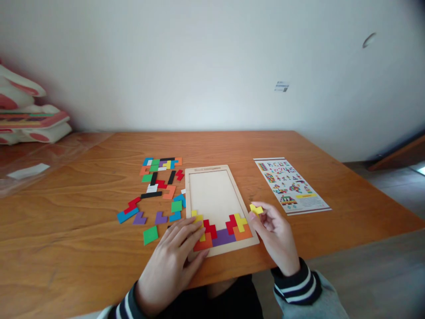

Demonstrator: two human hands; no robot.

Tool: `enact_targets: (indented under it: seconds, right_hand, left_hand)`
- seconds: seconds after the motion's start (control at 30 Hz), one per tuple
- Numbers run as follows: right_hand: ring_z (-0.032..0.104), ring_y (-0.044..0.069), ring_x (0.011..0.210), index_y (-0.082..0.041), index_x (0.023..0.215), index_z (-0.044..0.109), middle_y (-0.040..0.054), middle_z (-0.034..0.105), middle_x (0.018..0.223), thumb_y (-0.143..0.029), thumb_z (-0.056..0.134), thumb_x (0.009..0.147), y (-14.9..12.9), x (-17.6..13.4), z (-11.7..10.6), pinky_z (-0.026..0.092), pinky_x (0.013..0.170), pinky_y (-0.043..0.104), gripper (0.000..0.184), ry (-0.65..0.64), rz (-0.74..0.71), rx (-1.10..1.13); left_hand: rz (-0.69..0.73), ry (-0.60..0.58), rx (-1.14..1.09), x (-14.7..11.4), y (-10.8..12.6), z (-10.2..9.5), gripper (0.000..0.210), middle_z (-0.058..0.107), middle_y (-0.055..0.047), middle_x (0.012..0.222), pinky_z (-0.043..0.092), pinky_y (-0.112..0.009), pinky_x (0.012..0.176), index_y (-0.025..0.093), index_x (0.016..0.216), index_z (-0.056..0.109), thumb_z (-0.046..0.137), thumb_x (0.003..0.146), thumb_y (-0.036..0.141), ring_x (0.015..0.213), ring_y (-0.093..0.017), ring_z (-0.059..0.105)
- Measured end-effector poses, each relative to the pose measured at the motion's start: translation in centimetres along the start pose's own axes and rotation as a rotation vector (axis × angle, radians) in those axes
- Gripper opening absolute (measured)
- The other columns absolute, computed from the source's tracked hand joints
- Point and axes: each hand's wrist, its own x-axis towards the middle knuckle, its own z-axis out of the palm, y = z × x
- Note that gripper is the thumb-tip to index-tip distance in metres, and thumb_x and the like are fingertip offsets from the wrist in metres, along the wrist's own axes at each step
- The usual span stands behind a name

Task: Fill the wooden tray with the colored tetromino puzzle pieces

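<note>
Right hand (278,235) pinched 1 yellow piece (256,209), probably light, stiff, best edge-held; left hand (170,261) lay half-open, board (212,190) underneath

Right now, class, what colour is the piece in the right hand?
Yellow; the held piece shows best in the head view.

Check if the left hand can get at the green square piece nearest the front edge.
Likely yes: the green square piece lies left of the left hand, nothing on top. The hand would just have to leave the near left corner of the tray, where it rests.
</note>
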Motion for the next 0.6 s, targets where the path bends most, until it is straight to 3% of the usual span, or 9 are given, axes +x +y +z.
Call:
enact_targets:
  seconds: [0.1,0.3,0.4,0.5,0.6]
  right_hand:
    - [0.061,0.016,0.070,-0.018,0.106,0.071,0.0021,0.062,0.077,-0.045,0.072,0.084,0.0,0.1,-0.1,0.056,0.065,0.027,0.035,0.000,-0.041,-0.012]
    - [0.061,0.014,0.070,-0.023,0.118,0.073,0.0067,0.067,0.096,-0.036,0.061,0.093,-0.4,0.2,-0.3,0.056,0.065,0.027,0.030,-0.039,-0.260,-0.181]
    - [0.064,0.014,0.068,-0.022,0.119,0.069,0.0046,0.070,0.089,-0.031,0.064,0.092,-0.7,0.1,0.0,0.057,0.066,0.027,0.030,-0.066,-0.298,-0.234]
    - [0.064,0.013,0.063,-0.021,0.107,0.069,0.0011,0.070,0.079,-0.027,0.067,0.089,-0.9,0.0,0.2,0.056,0.063,0.025,0.019,-0.024,-0.321,-0.256]
    - [0.066,0.014,0.071,-0.023,0.097,0.073,0.0023,0.070,0.084,-0.022,0.065,0.091,-1.0,0.0,0.3,0.056,0.067,0.025,0.010,-0.033,-0.407,-0.323]
  left_hand:
    - [0.020,0.013,-0.002,0.0,-0.1,-0.1,0.031,0.071,-0.009,0.122,0.058,-0.047,0.100,0.020,0.124,0.066,0.058,0.097,0.034,0.120,-0.028,0.064]
    - [0.034,-0.001,-0.029,-0.4,-0.4,-0.6,0.031,0.071,-0.007,0.125,0.060,-0.039,0.098,0.023,0.123,0.067,0.058,0.097,0.038,0.118,-0.026,0.067]
    - [0.039,-0.001,-0.028,-0.7,-0.4,-0.8,0.030,0.071,-0.006,0.125,0.060,-0.039,0.098,0.025,0.122,0.068,0.059,0.096,0.039,0.117,-0.025,0.067]
    - [0.041,-0.003,-0.018,-0.9,-0.4,-0.8,0.030,0.070,-0.006,0.125,0.060,-0.039,0.098,0.025,0.121,0.068,0.059,0.096,0.039,0.117,-0.025,0.067]
    - [0.044,-0.012,-0.005,-1.0,-0.4,-0.7,0.031,0.070,-0.007,0.126,0.059,-0.039,0.099,0.024,0.123,0.067,0.059,0.096,0.039,0.118,-0.025,0.067]
